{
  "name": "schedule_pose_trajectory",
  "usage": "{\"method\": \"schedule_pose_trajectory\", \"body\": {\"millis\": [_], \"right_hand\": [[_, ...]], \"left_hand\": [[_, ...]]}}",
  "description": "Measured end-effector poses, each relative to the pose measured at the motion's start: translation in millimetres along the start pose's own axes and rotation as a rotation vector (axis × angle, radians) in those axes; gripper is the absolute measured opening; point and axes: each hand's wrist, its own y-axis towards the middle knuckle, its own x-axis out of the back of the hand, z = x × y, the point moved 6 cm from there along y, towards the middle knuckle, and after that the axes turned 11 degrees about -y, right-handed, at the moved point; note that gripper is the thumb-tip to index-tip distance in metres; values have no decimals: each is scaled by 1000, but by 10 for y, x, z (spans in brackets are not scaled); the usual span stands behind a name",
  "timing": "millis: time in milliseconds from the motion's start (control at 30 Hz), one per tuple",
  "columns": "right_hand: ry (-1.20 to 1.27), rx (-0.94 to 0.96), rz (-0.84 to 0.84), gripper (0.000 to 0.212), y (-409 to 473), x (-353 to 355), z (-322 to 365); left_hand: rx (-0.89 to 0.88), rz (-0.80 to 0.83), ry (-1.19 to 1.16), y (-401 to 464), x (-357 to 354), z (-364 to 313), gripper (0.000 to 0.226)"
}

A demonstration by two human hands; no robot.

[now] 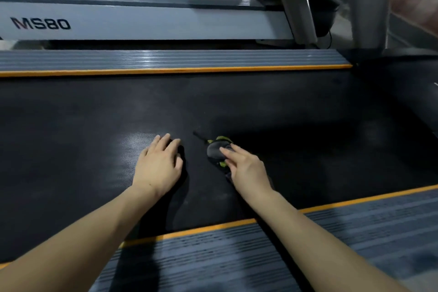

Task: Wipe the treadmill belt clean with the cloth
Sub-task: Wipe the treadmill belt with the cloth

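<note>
- Looking down from the head camera, I see the near side rail (260, 256) first: grey, ribbed, edged with an orange stripe, with both bare forearms crossing it.
- My left hand (158, 166) lies palm down on the treadmill belt (71, 125), fingers loosely spread and flat, gripping nothing.
- My right hand (246, 170) sits just beside it, a strip of bare belt between the two. Its fingers (227, 152) are extended and close together, pressing down on the cloth (216, 149) rather than closed around it.
- The cloth is a small dark bunch with bright green edging, lying on the belt about midway across, partly under my right fingertips. A thin dark strand trails from it toward the far left.
- The belt itself is black and textured, with a pale sheen just left of my left hand.
- Beyond it runs the far side rail (166, 59), also grey with an orange stripe.
- Farther back stands a second treadmill (142, 23), its pale side panel marked "MS80", and a grey upright post (294, 2) at the right.
</note>
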Motion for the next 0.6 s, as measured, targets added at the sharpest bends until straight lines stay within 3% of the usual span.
{"method": "schedule_pose_trajectory", "body": {"millis": [267,600], "right_hand": [[30,-65,-6,33,1077,-181,72],[-48,-99,-42,34,1969,-214,90]], "left_hand": [[67,-85,-64,506,220,199,44],[70,-79,-5,1089,389,553,46]]}}
